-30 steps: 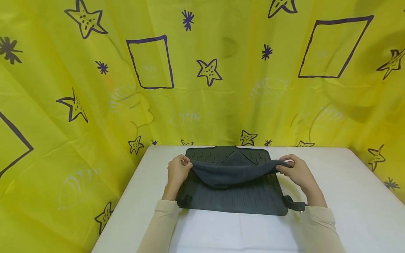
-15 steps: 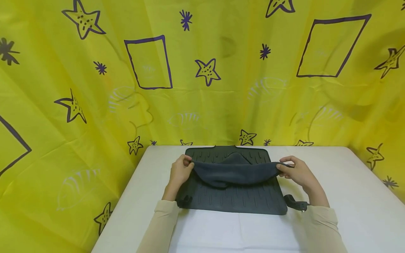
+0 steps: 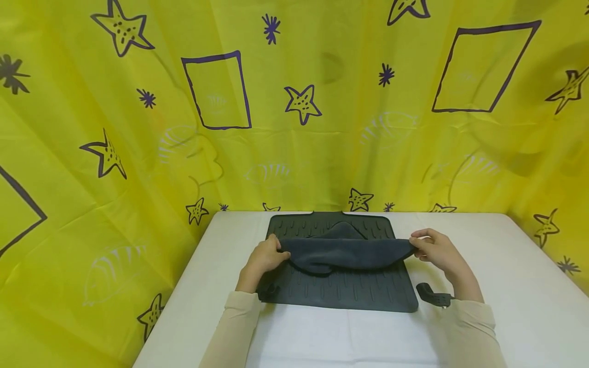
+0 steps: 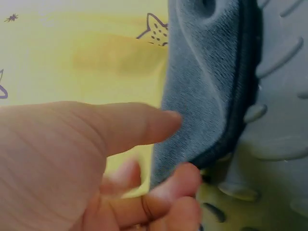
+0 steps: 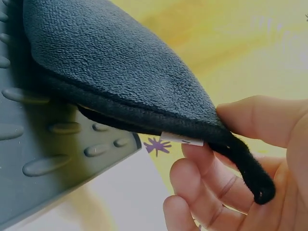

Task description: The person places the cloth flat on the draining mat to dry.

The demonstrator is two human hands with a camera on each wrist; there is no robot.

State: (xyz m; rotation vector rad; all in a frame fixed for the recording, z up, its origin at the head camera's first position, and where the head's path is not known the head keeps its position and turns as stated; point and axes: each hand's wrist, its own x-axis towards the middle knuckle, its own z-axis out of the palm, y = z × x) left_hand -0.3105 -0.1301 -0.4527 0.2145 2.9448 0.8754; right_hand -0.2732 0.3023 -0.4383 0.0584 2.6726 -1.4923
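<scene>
A folded dark grey-blue microfibre cloth (image 3: 345,253) with black edging is stretched between both hands, over a dark ridged mat (image 3: 340,297) on the white table. At its left end, my left hand (image 3: 263,259) pinches the cloth; in the left wrist view the thumb (image 4: 149,124) lies on its front and the fingers are below and behind. My right hand (image 3: 437,251) pinches the right corner. The right wrist view shows a black hanging loop (image 5: 255,173) and a small white label (image 5: 182,139) there. Behind the folded edge, a peak of cloth rests on the mat.
A yellow curtain (image 3: 299,153) with drawn stars and frames hangs behind and beside the white table (image 3: 483,255). By the right wrist sticks out a black camera mount (image 3: 432,295), and another dark mount (image 3: 270,292) shows by the left wrist.
My left hand has shifted slightly right and down, its fingers now further over the cloth's end. The right hand has moved a little right, and the sagging cloth is now pulled straighter.
</scene>
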